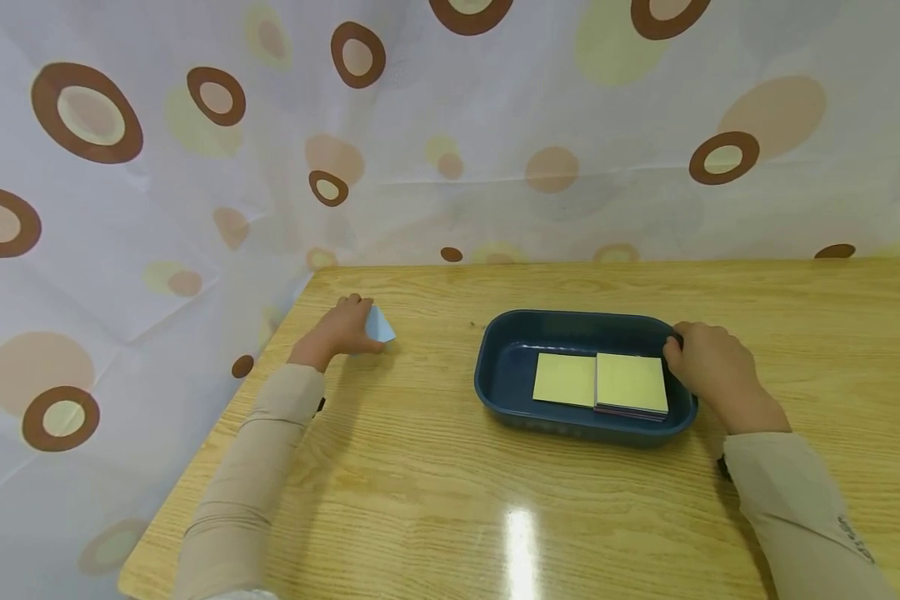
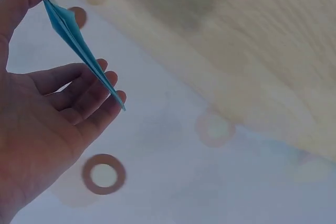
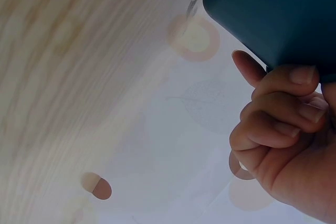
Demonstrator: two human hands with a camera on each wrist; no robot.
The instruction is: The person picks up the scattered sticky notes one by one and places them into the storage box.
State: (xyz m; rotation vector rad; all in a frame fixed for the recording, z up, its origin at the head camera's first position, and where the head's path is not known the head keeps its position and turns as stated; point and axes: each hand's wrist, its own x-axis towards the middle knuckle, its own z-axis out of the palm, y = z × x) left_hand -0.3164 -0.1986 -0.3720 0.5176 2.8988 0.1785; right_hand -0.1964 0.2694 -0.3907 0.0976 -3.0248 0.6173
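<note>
Toward the far left of the table in the head view, my left hand point(image 1: 341, 326) holds a folded piece of light blue paper point(image 1: 378, 326). The left wrist view shows this blue paper point(image 2: 77, 44) edge-on, thumb at one end and fingertips along the other. My right hand point(image 1: 712, 367) grips the right end of a dark blue rectangular plastic tub point(image 1: 512, 377), thumb over the rim. Yellow square paper sheets point(image 1: 565, 379) lie inside it, beside a thicker stack of square paper point(image 1: 630, 382) with a yellow top. From the right wrist, curled fingers point(image 3: 273, 127) show against the tub's outer wall point(image 3: 273, 19).
Both hands work over a light wooden table point(image 1: 420, 492). A whitish curtain with brown and yellow circles point(image 1: 450, 217) hangs along its back and left edges. Bright light reflects off the table near its front.
</note>
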